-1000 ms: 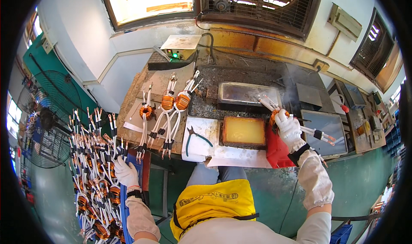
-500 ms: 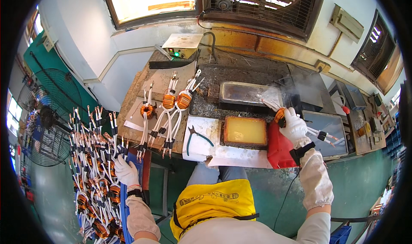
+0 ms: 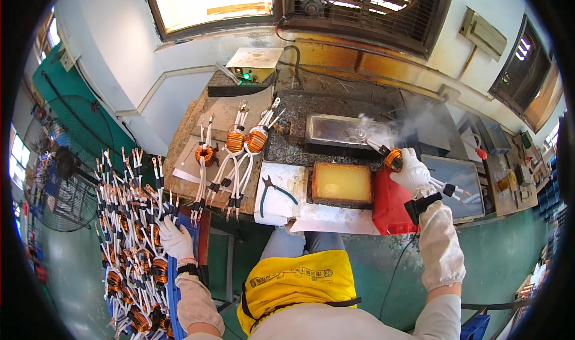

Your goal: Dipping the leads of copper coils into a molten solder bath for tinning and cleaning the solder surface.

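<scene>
My gloved right hand (image 3: 412,171) is closed around a copper-wound toroidal coil (image 3: 393,159) at the right of the bench. White leads from the coil point left over a rectangular metal bath (image 3: 317,143) with a shiny grey surface, where smoke rises about their ends. I cannot tell whether the tips touch the surface. More leads with black sleeves and copper lugs (image 3: 458,194) trail to the right past my hand. My gloved left hand (image 3: 176,239) rests, fingers extended, against a heap of similar coils (image 3: 144,259) at the blue crate's edge (image 3: 175,298).
Three coils (image 3: 236,140) with white leads lie on the bench's left side. Green-handled cutters (image 3: 277,191) lie on white paper, left of a tray of yellowish material (image 3: 341,182). A red bin (image 3: 390,205) and grey tray (image 3: 446,167) stand right; a fan (image 3: 66,160) is far left.
My right hand has shifted slightly and turned the coil, so its winding and a black sleeve show more. Smoke over the bath has changed shape. My left hand stays in place.
</scene>
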`<state>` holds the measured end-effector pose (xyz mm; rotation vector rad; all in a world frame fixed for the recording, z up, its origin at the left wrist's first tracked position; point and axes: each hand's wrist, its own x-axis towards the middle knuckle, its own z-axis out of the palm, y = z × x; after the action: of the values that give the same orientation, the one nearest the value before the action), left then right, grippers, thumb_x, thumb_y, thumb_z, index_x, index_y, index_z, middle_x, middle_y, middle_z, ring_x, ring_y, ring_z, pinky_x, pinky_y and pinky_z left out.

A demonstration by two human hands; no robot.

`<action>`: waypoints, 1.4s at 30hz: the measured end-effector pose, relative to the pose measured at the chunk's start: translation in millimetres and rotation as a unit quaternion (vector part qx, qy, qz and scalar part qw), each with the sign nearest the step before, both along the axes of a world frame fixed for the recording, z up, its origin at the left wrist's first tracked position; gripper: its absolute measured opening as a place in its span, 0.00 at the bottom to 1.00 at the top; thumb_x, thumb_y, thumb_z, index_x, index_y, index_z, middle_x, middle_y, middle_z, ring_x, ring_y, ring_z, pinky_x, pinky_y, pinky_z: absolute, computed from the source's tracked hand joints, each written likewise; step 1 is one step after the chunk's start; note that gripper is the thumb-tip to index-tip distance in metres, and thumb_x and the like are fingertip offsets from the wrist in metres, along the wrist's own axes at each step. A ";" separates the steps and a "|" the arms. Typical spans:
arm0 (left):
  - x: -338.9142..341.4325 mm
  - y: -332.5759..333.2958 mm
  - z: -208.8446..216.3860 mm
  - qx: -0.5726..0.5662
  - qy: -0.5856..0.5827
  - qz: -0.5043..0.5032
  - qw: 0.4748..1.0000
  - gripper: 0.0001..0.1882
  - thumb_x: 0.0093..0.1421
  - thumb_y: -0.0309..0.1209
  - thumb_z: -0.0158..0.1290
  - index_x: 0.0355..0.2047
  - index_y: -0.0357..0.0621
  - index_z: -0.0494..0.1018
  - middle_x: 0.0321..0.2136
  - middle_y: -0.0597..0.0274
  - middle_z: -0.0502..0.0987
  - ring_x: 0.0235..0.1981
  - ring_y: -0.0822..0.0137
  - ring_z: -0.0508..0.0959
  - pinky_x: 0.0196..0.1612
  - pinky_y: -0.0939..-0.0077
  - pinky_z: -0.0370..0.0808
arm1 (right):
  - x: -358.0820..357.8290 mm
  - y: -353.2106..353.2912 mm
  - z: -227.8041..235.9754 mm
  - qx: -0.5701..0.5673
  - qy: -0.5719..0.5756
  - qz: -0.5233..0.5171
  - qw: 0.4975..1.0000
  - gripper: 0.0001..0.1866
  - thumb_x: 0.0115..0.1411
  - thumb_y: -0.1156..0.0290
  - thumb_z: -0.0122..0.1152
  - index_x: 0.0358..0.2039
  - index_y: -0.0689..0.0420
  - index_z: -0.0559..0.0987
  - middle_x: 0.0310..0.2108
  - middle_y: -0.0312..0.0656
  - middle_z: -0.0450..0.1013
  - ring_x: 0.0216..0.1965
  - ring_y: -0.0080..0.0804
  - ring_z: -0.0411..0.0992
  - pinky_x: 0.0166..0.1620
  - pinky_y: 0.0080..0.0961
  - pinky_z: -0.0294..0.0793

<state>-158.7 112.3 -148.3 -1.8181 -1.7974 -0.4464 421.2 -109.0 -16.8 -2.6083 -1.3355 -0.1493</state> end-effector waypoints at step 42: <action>3.3 1.3 1.2 -0.018 -0.018 0.007 1.000 0.31 0.49 0.35 0.58 0.54 0.45 0.62 0.43 0.55 0.70 0.41 0.54 0.73 0.39 0.62 0.73 | 43.9 -11.6 -26.7 0.091 0.230 -0.090 0.965 0.30 0.39 0.59 0.68 0.44 0.60 0.73 0.40 0.50 0.73 0.41 0.46 0.73 0.45 0.33 0.71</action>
<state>-155.4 113.6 -147.1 -1.8312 -1.8532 -0.4454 465.1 -120.6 -43.5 -2.4032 -0.8812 0.2792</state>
